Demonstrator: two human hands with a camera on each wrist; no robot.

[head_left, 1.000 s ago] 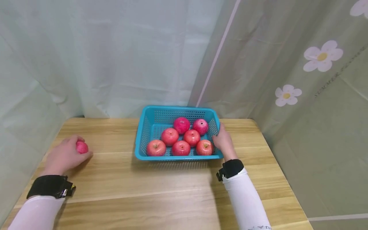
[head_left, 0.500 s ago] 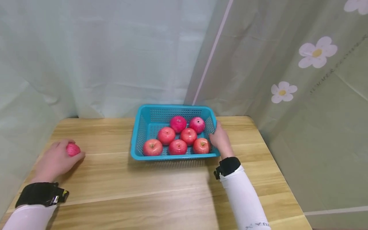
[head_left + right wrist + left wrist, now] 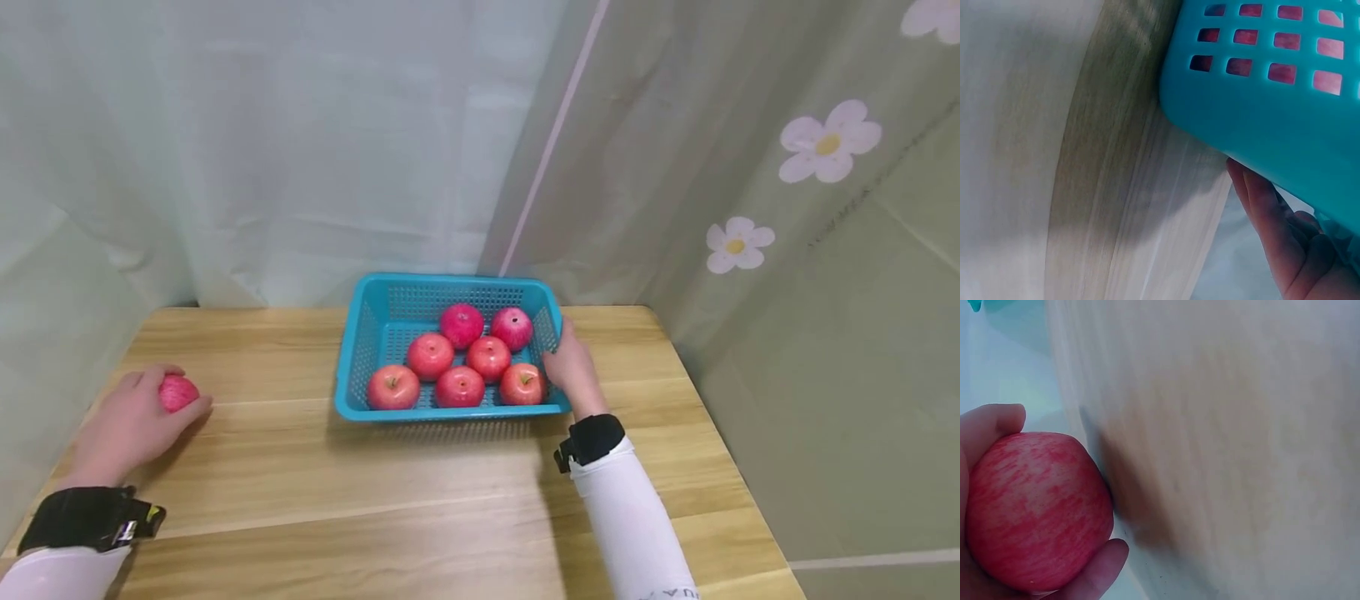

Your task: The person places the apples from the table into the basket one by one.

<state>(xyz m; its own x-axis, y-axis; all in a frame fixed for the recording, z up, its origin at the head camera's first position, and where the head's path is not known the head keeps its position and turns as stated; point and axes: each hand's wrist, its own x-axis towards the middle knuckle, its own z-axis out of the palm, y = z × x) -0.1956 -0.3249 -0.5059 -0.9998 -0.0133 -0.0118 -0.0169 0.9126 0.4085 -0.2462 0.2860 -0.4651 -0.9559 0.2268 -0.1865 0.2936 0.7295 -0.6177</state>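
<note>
On the left side of the table, my left hand (image 3: 123, 429) grips a red apple (image 3: 178, 392), fingers behind it and thumb at its front. The left wrist view shows this apple (image 3: 1038, 512) close up, at or just above the wood; I cannot tell whether it touches. My right hand (image 3: 573, 367) holds the right rim of a blue plastic basket (image 3: 453, 412), thumb over the inside. Several red apples sit in the basket, among them a front left one (image 3: 393, 387). In the right wrist view, fingers (image 3: 1266, 219) lie along the basket's outer underside (image 3: 1260, 119).
The wooden table (image 3: 337, 500) has its far edge against a pale curtain (image 3: 315, 150). A curtain with white flowers (image 3: 828, 142) hangs along the right side. Inside the basket, bare mesh shows at the back left.
My left hand has shifted slightly left with the apple. The head view has shifted a little. My right hand stays on the basket's rim, and the apples inside keep their places.
</note>
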